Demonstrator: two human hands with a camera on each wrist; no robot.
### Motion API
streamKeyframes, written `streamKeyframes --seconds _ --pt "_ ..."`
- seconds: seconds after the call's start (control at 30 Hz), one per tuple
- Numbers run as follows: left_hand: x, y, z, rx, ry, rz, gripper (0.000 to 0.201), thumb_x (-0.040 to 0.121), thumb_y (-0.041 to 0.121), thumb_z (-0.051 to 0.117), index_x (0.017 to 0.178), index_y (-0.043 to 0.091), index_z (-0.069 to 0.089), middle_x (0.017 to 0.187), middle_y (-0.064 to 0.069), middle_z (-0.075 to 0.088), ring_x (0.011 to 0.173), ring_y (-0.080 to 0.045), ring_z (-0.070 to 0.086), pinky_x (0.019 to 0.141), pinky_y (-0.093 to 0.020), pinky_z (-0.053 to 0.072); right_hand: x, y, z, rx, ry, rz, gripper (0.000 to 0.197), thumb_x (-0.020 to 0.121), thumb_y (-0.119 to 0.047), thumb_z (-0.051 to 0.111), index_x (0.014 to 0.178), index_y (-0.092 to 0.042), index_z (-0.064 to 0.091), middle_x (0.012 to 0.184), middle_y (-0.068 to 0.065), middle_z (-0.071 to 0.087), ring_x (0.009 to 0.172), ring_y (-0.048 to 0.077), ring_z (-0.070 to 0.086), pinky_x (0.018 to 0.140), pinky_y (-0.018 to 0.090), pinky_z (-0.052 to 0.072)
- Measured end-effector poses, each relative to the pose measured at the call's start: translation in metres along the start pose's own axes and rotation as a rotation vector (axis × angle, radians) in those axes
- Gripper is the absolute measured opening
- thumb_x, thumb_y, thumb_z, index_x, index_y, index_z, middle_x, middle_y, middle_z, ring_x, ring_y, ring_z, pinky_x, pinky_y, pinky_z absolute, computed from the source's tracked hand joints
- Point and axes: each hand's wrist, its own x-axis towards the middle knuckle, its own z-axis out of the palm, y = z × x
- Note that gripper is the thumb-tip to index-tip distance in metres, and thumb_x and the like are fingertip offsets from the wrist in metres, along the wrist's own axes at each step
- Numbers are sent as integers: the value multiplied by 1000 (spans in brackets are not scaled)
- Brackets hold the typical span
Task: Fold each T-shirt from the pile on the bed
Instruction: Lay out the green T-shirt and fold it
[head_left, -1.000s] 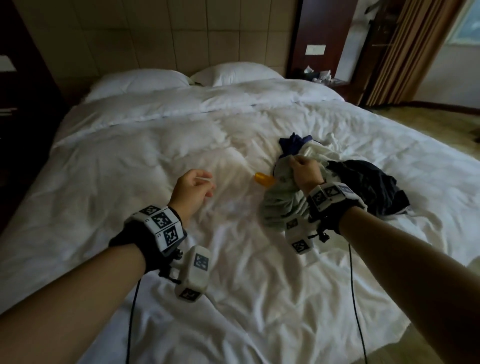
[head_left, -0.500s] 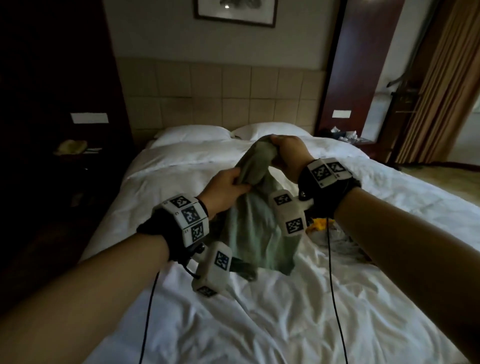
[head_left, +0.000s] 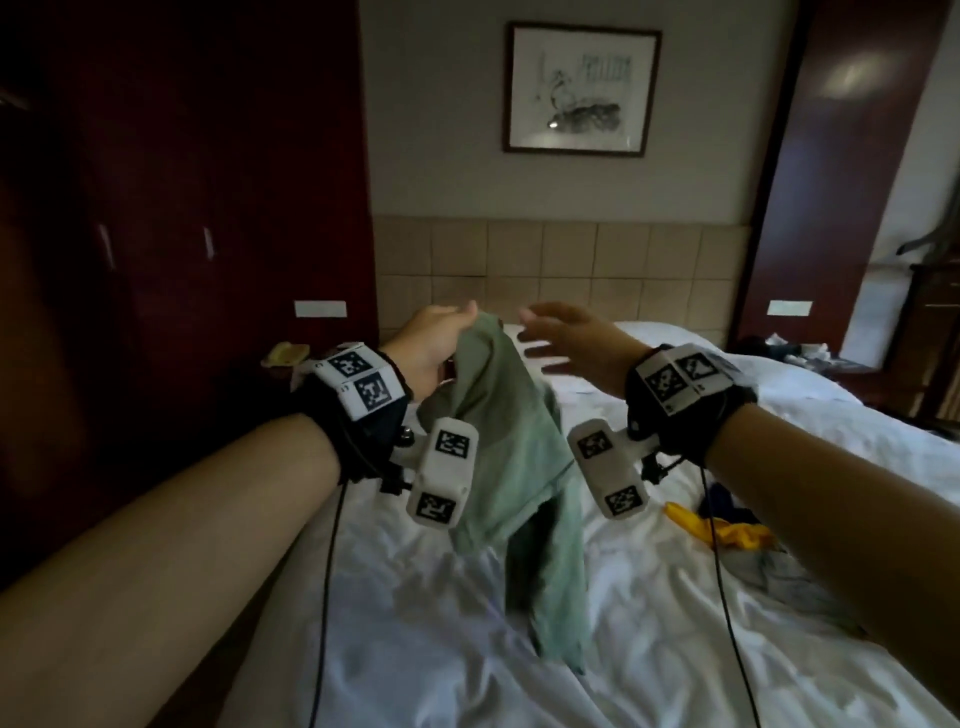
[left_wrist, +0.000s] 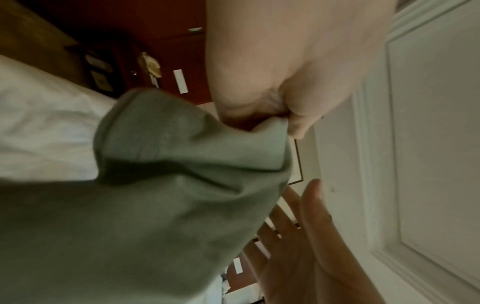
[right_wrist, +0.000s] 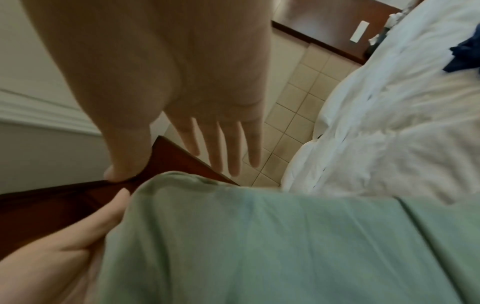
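A pale green T-shirt (head_left: 511, 467) hangs in the air above the white bed (head_left: 649, 649), its lower end trailing on the duvet. My left hand (head_left: 441, 340) grips a bunched top edge of the shirt (left_wrist: 182, 164), the fingers curled round the cloth (left_wrist: 270, 121). My right hand (head_left: 563, 338) hovers just right of that edge with fingers spread and straight (right_wrist: 221, 144), holding nothing. The rest of the pile (head_left: 769, 551) lies crumpled on the bed at the right, with yellow, dark blue and grey garments partly hidden by my right forearm.
A tiled headboard (head_left: 561, 265) and a framed picture (head_left: 579, 88) face me. Dark red wardrobe doors (head_left: 182, 234) stand at the left, next to a bedside table (head_left: 283, 358). A cluttered nightstand (head_left: 779, 348) sits at the far right. Wrist cables (head_left: 327, 597) hang over the duvet.
My right hand has let go of the green shirt and opened beside it. The left hand now holds the shirt alone, higher up. The head view has tilted up toward the wall.
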Motion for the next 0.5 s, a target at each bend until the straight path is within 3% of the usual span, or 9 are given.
streamKeyframes --seconds 0.07,0.17,0.27,0.33,0.37,0.47,0.5 --pt "-1 -6 -3 -86 -11 -65 31 100 27 45 90 4 63 91 -12 64 80 -23 61 79 -34 50 -6 1 8 -136 -84 18 56 92 -39 54 140 -16 38 130 10 56 116 25 55 102 41 44" --pt "-3 -11 -7 -182 -9 -116 29 101 31 41 98 10 61 94 -9 63 84 -21 61 69 -34 50 -11 7 14 -242 -169 22 63 88 -39 60 141 -20 32 127 3 57 116 19 54 97 36 45" --pt "-1 -3 -11 -335 -12 -114 26 101 30 40 96 14 59 91 -6 62 82 -18 60 66 -29 50 -10 17 27 -356 -238 -45 66 81 -25 72 134 -18 33 124 -1 53 115 13 53 95 26 48" --pt "1 3 -14 -390 39 -92 24 101 28 42 94 12 59 87 -5 62 78 -15 60 64 -26 53 -1 26 36 -546 -166 -109 87 75 -21 78 143 -12 24 136 5 43 126 21 44 103 33 42" --pt "3 6 -16 -388 69 -80 22 100 27 44 95 12 60 87 -5 63 77 -15 62 61 -25 55 5 29 37 -630 -130 -127 85 77 -19 77 143 -10 24 138 9 42 127 25 42 102 33 39" --pt "5 10 -23 -331 127 -53 21 100 25 45 93 12 61 88 -5 66 76 -16 64 57 -27 54 13 26 34 -833 -16 -143 35 91 -10 55 125 -3 50 125 16 56 116 32 52 86 28 38" --pt "6 10 -27 -292 146 -47 22 101 23 44 92 12 61 87 -5 65 76 -16 63 59 -27 53 15 24 31 -897 0 -149 26 93 -9 48 118 -1 55 120 17 59 111 32 54 84 29 39"
